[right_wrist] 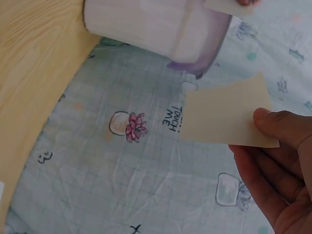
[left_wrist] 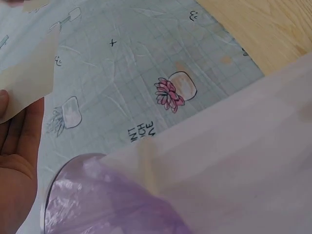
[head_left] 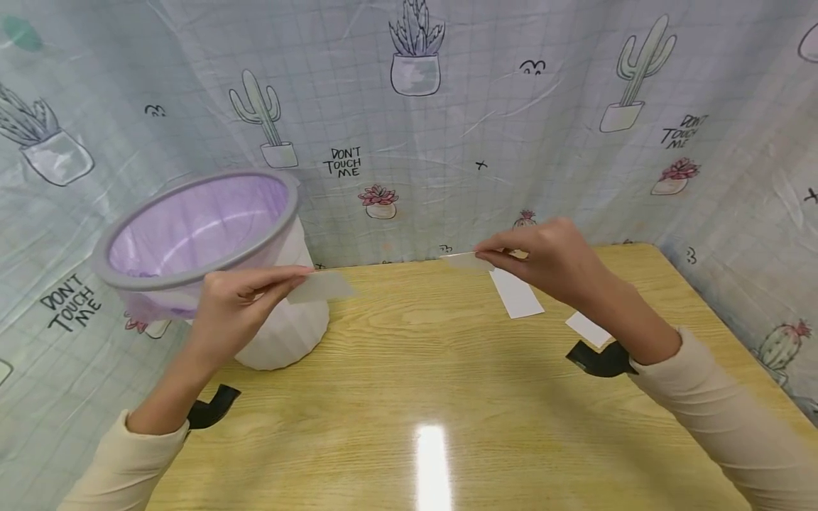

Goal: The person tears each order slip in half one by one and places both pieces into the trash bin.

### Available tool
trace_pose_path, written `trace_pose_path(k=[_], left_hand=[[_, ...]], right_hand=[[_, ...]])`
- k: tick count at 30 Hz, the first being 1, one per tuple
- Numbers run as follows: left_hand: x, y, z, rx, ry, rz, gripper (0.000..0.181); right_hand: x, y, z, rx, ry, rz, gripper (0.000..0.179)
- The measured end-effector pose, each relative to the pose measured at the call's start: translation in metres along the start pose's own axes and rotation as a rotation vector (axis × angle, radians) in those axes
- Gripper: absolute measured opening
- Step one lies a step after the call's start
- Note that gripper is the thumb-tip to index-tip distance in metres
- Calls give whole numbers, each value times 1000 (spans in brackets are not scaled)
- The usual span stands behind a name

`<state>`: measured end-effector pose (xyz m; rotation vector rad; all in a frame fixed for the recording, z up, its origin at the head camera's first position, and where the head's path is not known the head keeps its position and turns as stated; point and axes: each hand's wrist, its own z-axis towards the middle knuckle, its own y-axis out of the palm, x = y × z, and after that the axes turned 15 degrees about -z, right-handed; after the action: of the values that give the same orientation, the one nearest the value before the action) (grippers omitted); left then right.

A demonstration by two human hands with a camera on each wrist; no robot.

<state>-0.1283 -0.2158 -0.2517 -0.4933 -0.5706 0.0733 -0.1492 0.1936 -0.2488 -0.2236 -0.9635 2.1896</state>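
Note:
My left hand [head_left: 239, 305] pinches a small piece of white paper [head_left: 322, 286] between thumb and fingers, raised in front of the rim of a white bin. That paper [left_wrist: 34, 73] has a slanted edge in the left wrist view. On the other side, my right hand [head_left: 549, 259] pinches a second piece of paper [right_wrist: 229, 114] by its edge, held up over the back of the table. This piece looks four-sided with one uneven edge. A wide gap separates the two hands.
The white bin [head_left: 287, 333], lined with a purple bag [head_left: 204, 220] under a grey rim, stands at the back left. Two white paper pieces lie on the wooden table [head_left: 409, 369]: a longer one [head_left: 516, 294] and a smaller one [head_left: 588, 328]. A printed curtain [head_left: 473, 128] hangs behind.

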Motion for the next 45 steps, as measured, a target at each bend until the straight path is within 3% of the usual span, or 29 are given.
trace_pose_path(k=[8,12,16,21,26,29,33,38,45], left_hand=[[10,-11,3,-56,17,41,36],[14,-17,8,-91,40,44,13],[18,-22,16,-120,72,93,20],[24,-30,26,-142,79,130,12],[31,-38,33,-147,82,186,16],[35,-45,37,-130,65,202,30],[40,-56,46,-87,8,229,34],[42,-71,58,-34,-58,291,25],[42,-96,66,-3,-168,366,15]], right_hand=[[-3,-12,30,-123,-121,33,13],[-4,-16,46,-191,-202,70,12],[-4,-18,59,-229,-275,116,11],[-6,-21,70,-292,-324,138,11],[-11,-23,85,-349,-338,78,10],[-13,-24,99,-352,-336,64,11],[-15,-25,118,-343,-335,88,15],[-24,-28,145,-349,-345,139,13],[-34,-27,180,-347,-290,153,9]])
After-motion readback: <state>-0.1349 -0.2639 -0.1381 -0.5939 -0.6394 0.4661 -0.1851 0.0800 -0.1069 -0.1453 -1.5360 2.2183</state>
